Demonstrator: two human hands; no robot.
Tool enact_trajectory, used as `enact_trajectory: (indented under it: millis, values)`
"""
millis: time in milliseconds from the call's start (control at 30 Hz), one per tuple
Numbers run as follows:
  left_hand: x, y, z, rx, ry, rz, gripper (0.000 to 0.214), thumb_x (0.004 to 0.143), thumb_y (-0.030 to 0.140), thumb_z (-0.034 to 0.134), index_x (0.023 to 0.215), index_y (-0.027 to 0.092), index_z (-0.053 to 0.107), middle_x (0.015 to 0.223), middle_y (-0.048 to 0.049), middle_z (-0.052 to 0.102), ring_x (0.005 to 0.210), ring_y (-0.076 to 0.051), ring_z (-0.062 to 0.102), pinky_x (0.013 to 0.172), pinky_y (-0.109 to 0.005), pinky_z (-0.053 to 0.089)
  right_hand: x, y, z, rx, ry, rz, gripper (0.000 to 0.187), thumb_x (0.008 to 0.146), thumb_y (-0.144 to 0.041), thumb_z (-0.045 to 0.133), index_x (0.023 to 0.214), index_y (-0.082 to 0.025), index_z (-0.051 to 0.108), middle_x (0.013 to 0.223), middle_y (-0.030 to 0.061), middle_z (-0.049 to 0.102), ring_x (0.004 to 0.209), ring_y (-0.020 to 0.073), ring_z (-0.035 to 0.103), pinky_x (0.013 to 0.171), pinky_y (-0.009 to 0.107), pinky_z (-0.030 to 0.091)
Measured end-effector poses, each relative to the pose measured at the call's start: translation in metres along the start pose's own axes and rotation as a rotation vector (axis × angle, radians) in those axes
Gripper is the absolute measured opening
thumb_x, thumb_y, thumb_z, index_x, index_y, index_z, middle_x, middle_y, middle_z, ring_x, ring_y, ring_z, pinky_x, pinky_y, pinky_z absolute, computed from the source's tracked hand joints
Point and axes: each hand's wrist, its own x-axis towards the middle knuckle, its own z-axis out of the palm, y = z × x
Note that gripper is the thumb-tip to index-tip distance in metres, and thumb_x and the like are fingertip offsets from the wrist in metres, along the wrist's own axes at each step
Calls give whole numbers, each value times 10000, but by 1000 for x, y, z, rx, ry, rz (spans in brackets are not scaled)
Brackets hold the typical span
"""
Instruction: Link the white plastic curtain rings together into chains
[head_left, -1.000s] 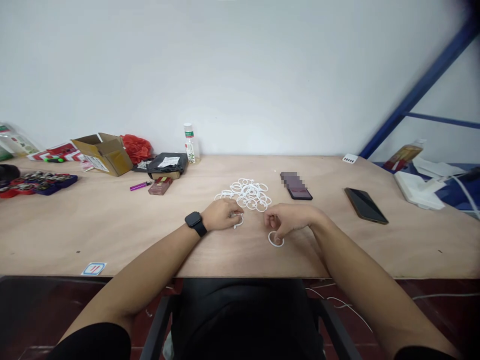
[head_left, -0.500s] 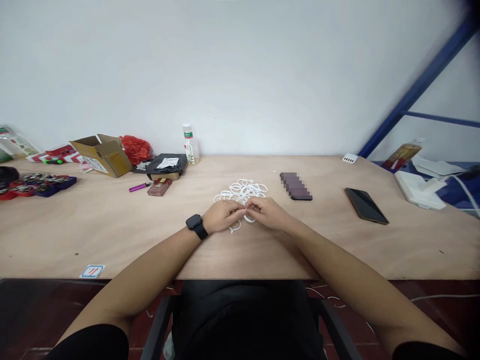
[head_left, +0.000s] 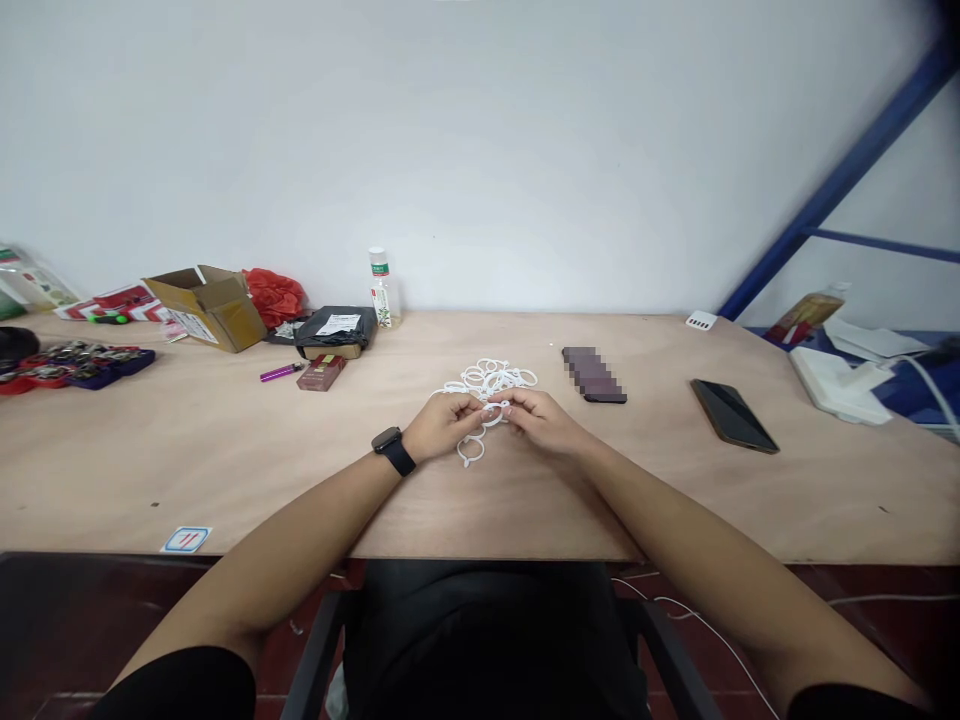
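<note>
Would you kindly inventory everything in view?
table: one, tan, beneath
wall: one, pale, behind
rings: many, white, centre
bottle: one, clear, back
carton: one, brown, back left
bag: one, red, beside carton
parcel: one, black, right of bag
box: one, maroon, before parcel
lighter: one, purple, beside box
phones: two, dark, right
card: one, white, front left
trays: several, red and blue, left
plugged block: one, white, right
tilted bottle: one, amber, right
frame: one, blue, right
watch: one, black, left wrist
left hand, right hand: two, bare, pinching ring
</note>
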Motion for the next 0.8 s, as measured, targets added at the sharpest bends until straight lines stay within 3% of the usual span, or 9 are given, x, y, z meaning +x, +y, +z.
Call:
enact_trajectory:
  millis: [167,433,800]
  values:
    - [-1,4,0,-36,-10,-12,403,865,497,558,808,117,682,664,-25,651,566,-92,506,512,-195,374,0,1,0,99,-28,23,347,893,-357,487,1118,-137,632,623,-14,560,560,116,534,535,232,443]
    - [-1,-1,0,-60,-23,-12,343,878,440,557,866,124,688,708,-32,676,602,-102,558,545,-193,405,0,4,0,139,-72,5,329,887,-345,495,1104,-141,633,646,-9,575,583,120,548,560,240,451]
    - [-1,0,0,111,-39,87,272,898,357,530,813,145,677,687,-5,650,593,-94,513,558,-200,373,2,1,1,164,-32,51,199,809,-231,480,887,-147,642,587,-10,614,557,123,587,580,238,470]
